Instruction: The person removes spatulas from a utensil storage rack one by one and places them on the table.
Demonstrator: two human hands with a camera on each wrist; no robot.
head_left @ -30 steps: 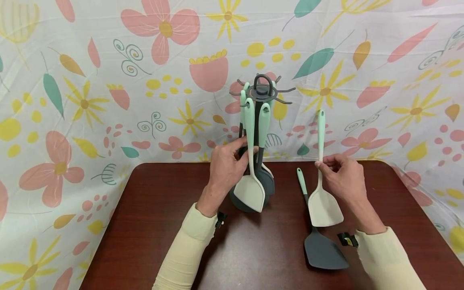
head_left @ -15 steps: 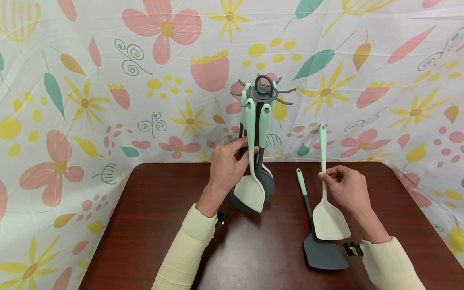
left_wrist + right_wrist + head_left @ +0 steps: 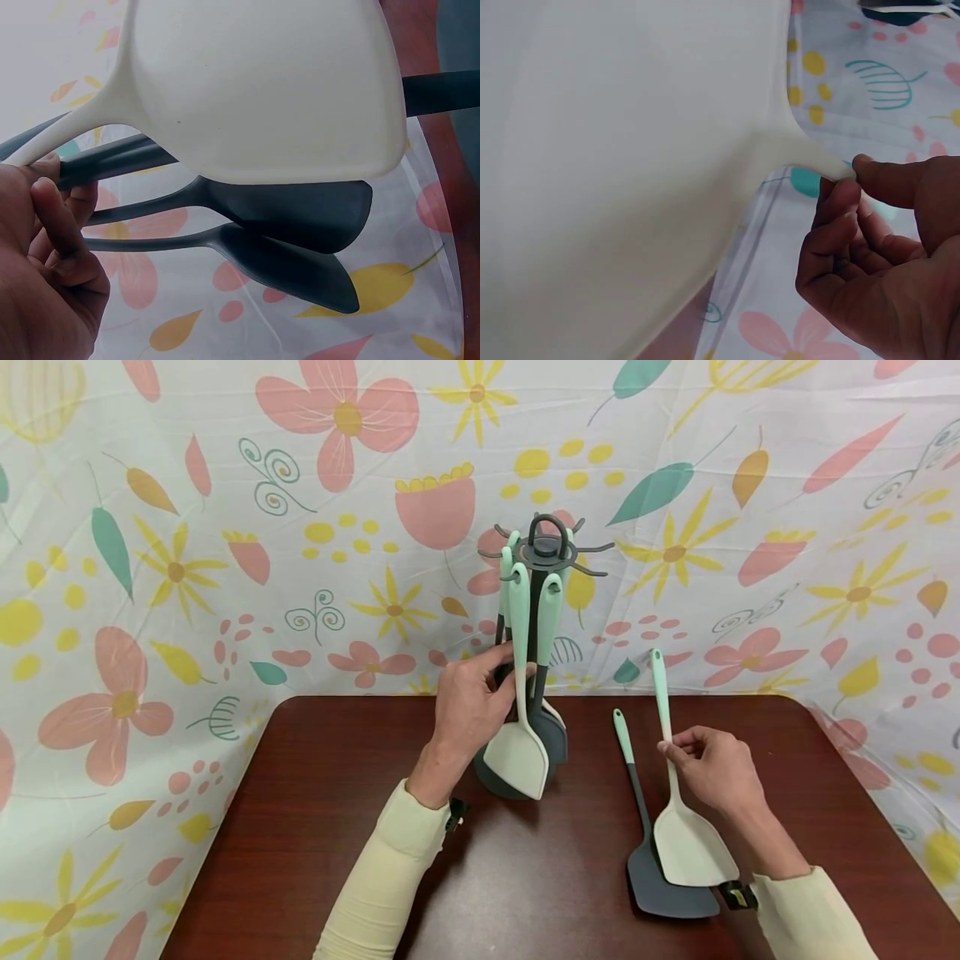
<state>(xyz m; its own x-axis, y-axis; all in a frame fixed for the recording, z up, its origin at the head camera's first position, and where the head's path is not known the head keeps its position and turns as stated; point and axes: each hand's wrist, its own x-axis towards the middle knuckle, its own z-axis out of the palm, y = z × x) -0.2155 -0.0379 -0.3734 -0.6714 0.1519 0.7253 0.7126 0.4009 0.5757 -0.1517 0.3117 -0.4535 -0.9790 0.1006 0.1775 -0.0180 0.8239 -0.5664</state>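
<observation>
My left hand (image 3: pixel 468 706) grips the dark post (image 3: pixel 112 163) of a utensil stand (image 3: pixel 546 553), fingers around it behind a hanging cream spatula (image 3: pixel 516 758). Beside that spatula hangs a dark grey spatula (image 3: pixel 553 735), and more mint handles show behind. With thumb and fingers, my right hand (image 3: pixel 723 772) pinches another cream spatula (image 3: pixel 692 847) by its neck, mint handle pointing to the back. Its blade overlaps a dark grey spatula (image 3: pixel 671 893) lying on the table. In the right wrist view, the cream blade fills most of the left side.
The brown table (image 3: pixel 315 827) has its back edge along a floral cloth (image 3: pixel 300 568). Several bare hooks (image 3: pixel 596 548) stick out to the right at the stand's top. Wrist cameras sit at both cream sleeves (image 3: pixel 382 868).
My right hand has moved toward the table's front and slightly right, lowering the cream spatula until its blade overlaps the lying grey blade. The left hand and stand stay put.
</observation>
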